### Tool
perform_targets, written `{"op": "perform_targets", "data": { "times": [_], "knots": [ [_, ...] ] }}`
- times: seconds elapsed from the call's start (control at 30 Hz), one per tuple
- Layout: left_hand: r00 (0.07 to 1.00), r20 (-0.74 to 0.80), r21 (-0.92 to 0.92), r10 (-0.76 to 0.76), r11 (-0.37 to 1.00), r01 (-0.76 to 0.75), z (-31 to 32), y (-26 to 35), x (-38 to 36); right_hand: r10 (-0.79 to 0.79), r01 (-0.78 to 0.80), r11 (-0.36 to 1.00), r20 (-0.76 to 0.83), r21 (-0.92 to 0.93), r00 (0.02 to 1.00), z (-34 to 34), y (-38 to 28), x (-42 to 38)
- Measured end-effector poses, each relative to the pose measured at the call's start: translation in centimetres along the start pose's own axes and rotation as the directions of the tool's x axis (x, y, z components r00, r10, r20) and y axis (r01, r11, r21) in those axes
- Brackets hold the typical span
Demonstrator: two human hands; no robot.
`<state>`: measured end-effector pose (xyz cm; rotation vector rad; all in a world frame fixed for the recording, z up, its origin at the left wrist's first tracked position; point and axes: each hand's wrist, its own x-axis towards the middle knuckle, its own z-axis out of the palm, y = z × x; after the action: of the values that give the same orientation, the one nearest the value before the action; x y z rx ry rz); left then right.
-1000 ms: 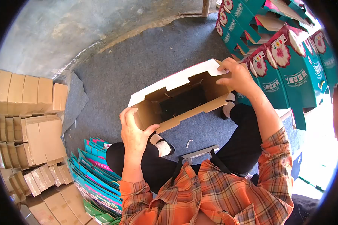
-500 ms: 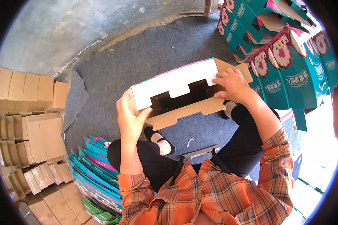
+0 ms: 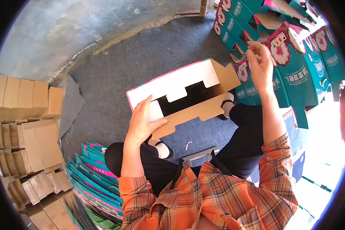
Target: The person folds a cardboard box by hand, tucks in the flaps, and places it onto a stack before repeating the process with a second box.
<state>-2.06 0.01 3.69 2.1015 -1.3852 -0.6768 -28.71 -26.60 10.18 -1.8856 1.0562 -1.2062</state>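
A cardboard box (image 3: 180, 78) with white and brown top flaps stands in front of my knees, its dark inside showing between them. A brown end flap (image 3: 229, 76) sticks out at its right end. My left hand (image 3: 141, 120) grips the left end of the box, thumb on the brown front flap and fingers by the white one. Off the box to the right, my right hand (image 3: 261, 69) is raised beside the printed teal cartons (image 3: 293, 71). Its fingers are loosely bent and apart, with nothing visible in them.
Brown cardboard boxes (image 3: 42, 143) are stacked at the left by the wall. Flat teal cartons (image 3: 94, 174) stand in a row beside my left knee. A low metal-framed stool (image 3: 199, 156) shows between my legs. Grey carpet (image 3: 115, 71) covers the floor.
My right hand has let go of the box's right end and moved up and right toward the teal cartons. The left hand has shifted inward on the left end.
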Motion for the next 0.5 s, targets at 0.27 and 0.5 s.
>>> {"op": "perform_targets", "data": {
  "times": [0.27,0.5],
  "knots": [
    [0.996,0.073,-0.358,-0.042,0.932,0.065,-1.1,-0.4,-0.5,0.169,-0.194,0.979,0.772,-0.060,0.613,1.5,2.2,-2.0],
    [0.997,0.070,-0.634,-0.017,0.771,0.058,-2.0,-1.5,-0.7,0.090,0.012,0.994,0.866,-0.110,0.492,2.3,2.9,-2.9]
  ]
}}
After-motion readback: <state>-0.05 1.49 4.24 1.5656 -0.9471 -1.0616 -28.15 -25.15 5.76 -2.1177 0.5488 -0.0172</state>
